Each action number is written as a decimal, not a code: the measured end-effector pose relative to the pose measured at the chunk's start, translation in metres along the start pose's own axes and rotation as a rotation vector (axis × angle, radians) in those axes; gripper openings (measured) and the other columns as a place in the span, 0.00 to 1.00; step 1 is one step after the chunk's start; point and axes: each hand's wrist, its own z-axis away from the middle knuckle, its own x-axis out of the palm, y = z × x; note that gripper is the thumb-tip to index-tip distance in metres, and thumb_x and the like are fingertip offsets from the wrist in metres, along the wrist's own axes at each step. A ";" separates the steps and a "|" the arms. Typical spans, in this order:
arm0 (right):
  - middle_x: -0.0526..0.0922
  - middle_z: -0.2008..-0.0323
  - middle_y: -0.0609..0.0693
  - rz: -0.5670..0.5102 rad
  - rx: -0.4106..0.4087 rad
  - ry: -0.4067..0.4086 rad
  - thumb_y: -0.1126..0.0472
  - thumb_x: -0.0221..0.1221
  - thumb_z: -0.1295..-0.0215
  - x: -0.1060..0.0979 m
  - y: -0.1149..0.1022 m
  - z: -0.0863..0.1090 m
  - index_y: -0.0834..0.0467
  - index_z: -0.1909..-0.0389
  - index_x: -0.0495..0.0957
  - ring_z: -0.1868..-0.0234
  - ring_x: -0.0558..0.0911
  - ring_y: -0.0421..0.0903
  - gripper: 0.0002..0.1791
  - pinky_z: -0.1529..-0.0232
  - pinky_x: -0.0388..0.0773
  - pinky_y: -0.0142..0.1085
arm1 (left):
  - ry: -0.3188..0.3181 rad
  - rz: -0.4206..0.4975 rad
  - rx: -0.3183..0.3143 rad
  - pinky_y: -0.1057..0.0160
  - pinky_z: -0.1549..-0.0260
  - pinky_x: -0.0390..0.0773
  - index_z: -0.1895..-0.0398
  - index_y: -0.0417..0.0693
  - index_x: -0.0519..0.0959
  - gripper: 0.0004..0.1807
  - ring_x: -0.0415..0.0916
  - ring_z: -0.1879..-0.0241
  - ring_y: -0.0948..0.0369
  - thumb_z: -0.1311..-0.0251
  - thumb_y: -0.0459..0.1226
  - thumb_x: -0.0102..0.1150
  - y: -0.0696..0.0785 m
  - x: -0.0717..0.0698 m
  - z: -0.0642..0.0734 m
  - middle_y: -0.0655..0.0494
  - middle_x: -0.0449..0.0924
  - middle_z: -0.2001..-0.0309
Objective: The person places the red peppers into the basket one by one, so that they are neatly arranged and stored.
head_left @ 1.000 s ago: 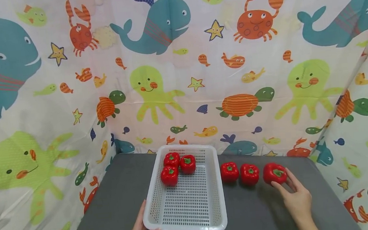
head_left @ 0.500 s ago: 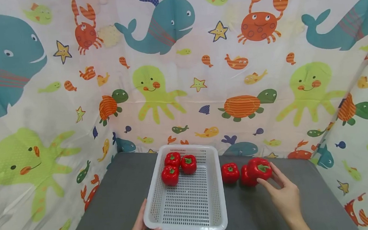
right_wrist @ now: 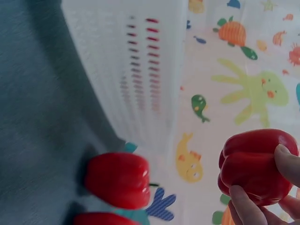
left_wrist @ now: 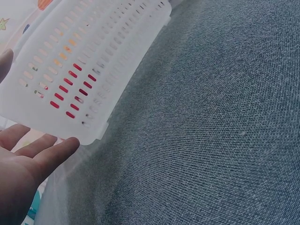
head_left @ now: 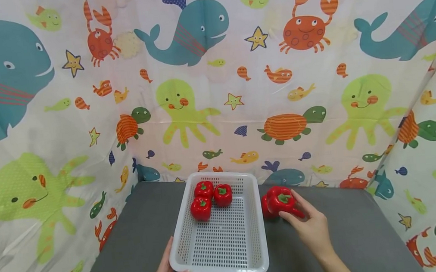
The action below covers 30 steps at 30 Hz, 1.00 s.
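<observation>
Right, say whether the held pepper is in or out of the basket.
Out. The fingers hold the pepper raised beside the basket, clear of its rim.

Bell peppers (head_left: 277, 195): red, stems (head_left: 284, 198) grn. Basket (head_left: 214, 270): wht. Tabletop (head_left: 349, 211): dk grey. Backdrop cloth (head_left: 305, 65) — wht w/ sea-life print — teal whales (head_left: 193, 34), red-striped; orange crabs (head_left: 303, 34); lime octopuses (head_left: 175, 92); orange/grn turtles (head_left: 285, 126).

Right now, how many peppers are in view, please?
6: three peppers in the basket, two on the table, partly hidden in the head view, one in the right grip.
</observation>
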 end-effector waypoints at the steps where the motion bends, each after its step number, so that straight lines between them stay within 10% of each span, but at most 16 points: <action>1: 0.75 0.31 0.49 -0.009 0.003 -0.010 0.45 0.73 0.44 0.002 -0.003 0.000 0.39 0.28 0.70 0.37 0.80 0.57 0.41 0.50 0.82 0.46 | 0.001 0.001 0.000 0.45 0.40 0.77 0.18 0.65 0.35 0.57 0.52 0.26 0.32 0.37 0.34 0.66 0.000 0.000 0.000 0.42 0.40 0.19; 30: 0.73 0.32 0.58 -0.127 -0.069 -0.275 0.59 0.72 0.40 0.100 -0.050 -0.033 0.57 0.25 0.64 0.40 0.81 0.60 0.43 0.49 0.84 0.51 | 0.006 -0.028 0.021 0.42 0.39 0.75 0.18 0.59 0.35 0.56 0.52 0.26 0.31 0.37 0.34 0.66 0.000 0.000 0.001 0.40 0.41 0.19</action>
